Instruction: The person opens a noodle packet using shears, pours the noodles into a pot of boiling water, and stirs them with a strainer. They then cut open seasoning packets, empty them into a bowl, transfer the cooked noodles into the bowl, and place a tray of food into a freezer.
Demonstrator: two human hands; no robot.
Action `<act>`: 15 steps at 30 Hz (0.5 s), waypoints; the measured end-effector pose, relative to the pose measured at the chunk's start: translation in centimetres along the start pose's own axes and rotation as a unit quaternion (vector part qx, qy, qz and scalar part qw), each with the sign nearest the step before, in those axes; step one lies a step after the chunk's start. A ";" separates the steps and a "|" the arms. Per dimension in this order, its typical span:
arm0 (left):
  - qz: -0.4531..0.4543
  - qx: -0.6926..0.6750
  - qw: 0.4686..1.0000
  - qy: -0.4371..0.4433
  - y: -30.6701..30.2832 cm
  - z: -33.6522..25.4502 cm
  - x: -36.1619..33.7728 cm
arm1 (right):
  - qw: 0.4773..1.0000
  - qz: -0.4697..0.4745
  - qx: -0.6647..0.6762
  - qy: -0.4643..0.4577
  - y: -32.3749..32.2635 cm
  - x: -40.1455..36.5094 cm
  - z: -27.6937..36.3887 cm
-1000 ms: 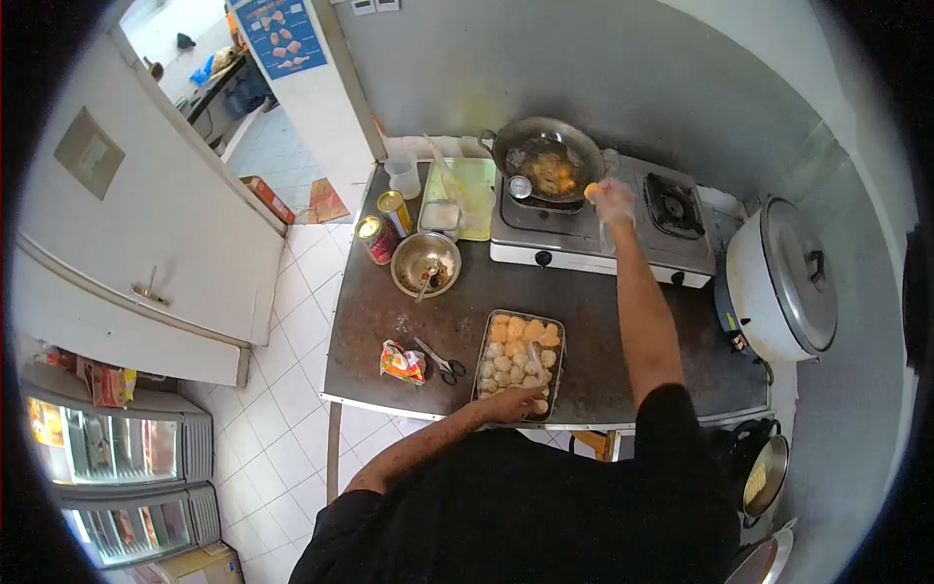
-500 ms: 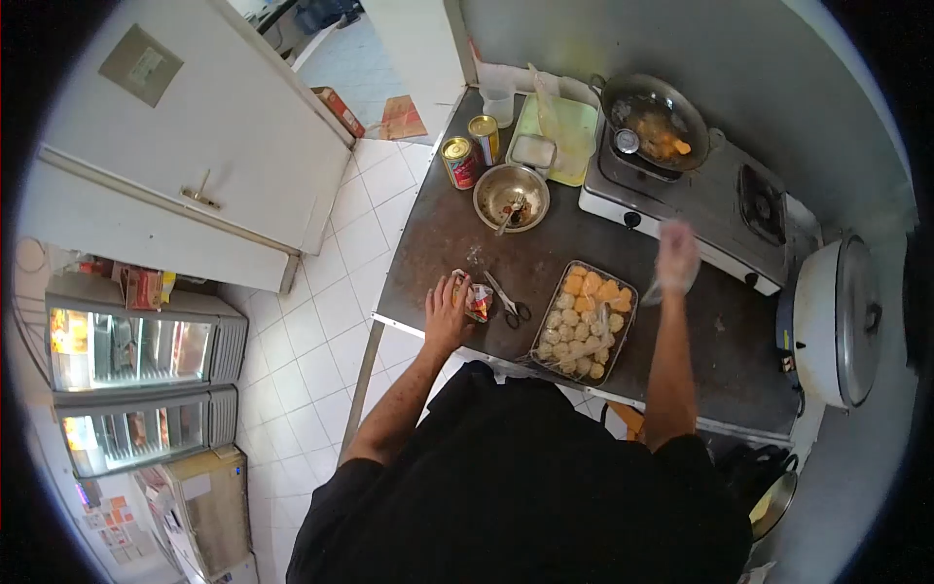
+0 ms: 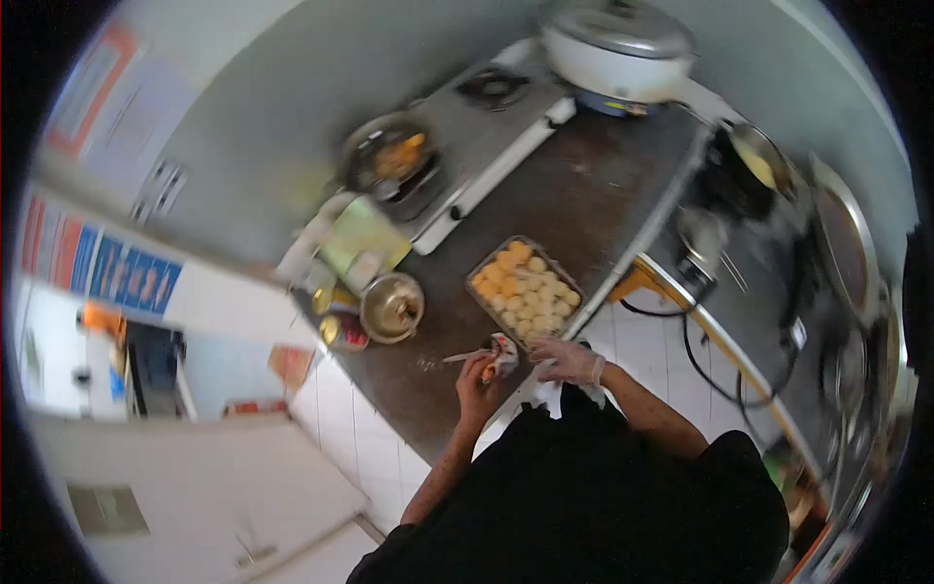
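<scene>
My left hand (image 3: pixel 477 391) is at the counter's front edge, its fingers closed around a small red and white packet (image 3: pixel 504 354). A pair of scissors (image 3: pixel 460 357) lies beside the packet, pale blade pointing left, its handles partly hidden. My right hand (image 3: pixel 568 361), in a clear plastic glove, is just right of the packet with fingers stretched toward it, apparently holding nothing. Behind it is a tray (image 3: pixel 475 282) of orange and pale, lumpy balls, partly under clear plastic.
Left on the counter stand a metal bowl (image 3: pixel 391 334) with a spoon, cans (image 3: pixel 343 332) and a green tray (image 3: pixel 368 234). Behind are a stove (image 3: pixel 506 127), a wok (image 3: pixel 362 187) and a white lidded cooker (image 3: pixel 613 63). Pans (image 3: pixel 757 167) stand at right.
My view has swung round to the right. My right hand has come down from near the stove to beside the packet. My left hand now grips the packet, which has shifted toward the tray.
</scene>
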State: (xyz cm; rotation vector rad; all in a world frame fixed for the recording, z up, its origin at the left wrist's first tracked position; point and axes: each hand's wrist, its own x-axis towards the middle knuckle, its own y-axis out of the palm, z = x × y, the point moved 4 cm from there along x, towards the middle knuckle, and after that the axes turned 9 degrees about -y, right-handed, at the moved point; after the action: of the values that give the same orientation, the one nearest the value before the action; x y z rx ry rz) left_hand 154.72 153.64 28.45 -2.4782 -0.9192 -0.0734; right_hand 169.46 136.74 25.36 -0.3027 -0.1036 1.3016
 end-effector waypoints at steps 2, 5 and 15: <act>0.173 -0.058 0.983 0.034 4.1 -3.1 0.2 | 0.973 -0.095 0.194 0.082 0.0 -4.4 3.7; 0.334 -0.075 0.932 0.120 9.4 -7.5 -2.0 | 0.907 -0.263 0.325 0.050 0.8 -11.5 3.4; 0.653 -0.117 0.727 0.178 27.0 -20.9 -26.7 | 0.736 -0.666 0.102 0.061 11.2 -46.7 3.3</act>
State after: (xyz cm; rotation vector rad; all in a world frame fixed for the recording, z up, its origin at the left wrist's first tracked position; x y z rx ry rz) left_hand 153.46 110.38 29.46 -2.5983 1.1341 -0.1728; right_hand 145.69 95.13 29.82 -0.0561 -0.0382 -0.1639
